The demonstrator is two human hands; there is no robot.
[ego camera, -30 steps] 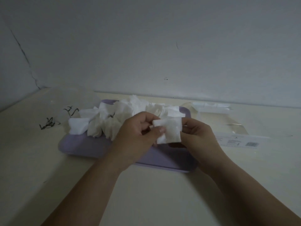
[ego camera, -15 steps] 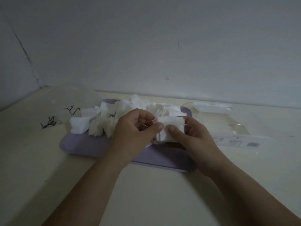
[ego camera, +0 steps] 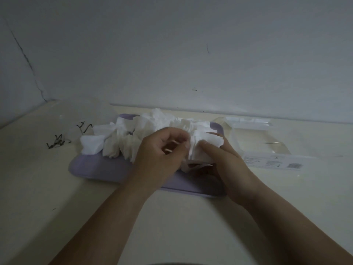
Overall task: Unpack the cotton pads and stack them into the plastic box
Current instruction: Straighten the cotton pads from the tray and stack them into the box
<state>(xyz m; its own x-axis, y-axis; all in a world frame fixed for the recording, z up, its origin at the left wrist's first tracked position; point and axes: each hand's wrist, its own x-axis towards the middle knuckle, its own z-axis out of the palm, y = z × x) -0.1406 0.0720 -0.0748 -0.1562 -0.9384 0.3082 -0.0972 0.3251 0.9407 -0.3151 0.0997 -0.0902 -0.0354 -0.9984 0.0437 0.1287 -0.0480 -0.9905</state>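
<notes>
At the centre of the frame, the left hand (ego camera: 162,150) and the right hand (ego camera: 225,161) met over a shallow lilac plastic box (ego camera: 95,165). Both had curled fingers pinching a small stack of white square cotton pads (ego camera: 202,148) just above its right half. A loose heap of white cotton pads (ego camera: 133,138) filled the box's left and middle. A clear plastic wrapper with a printed label (ego camera: 267,159) lay at centre right. Dark twisted wire ties (ego camera: 57,143) lay at centre left on the cream table (ego camera: 191,226).

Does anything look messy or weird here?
Yes. The pads in the box are a jumble, leaning and fanned out, not a neat stack. Small black twisty bits lie loose on the table left of it. The wall has a crack.
</notes>
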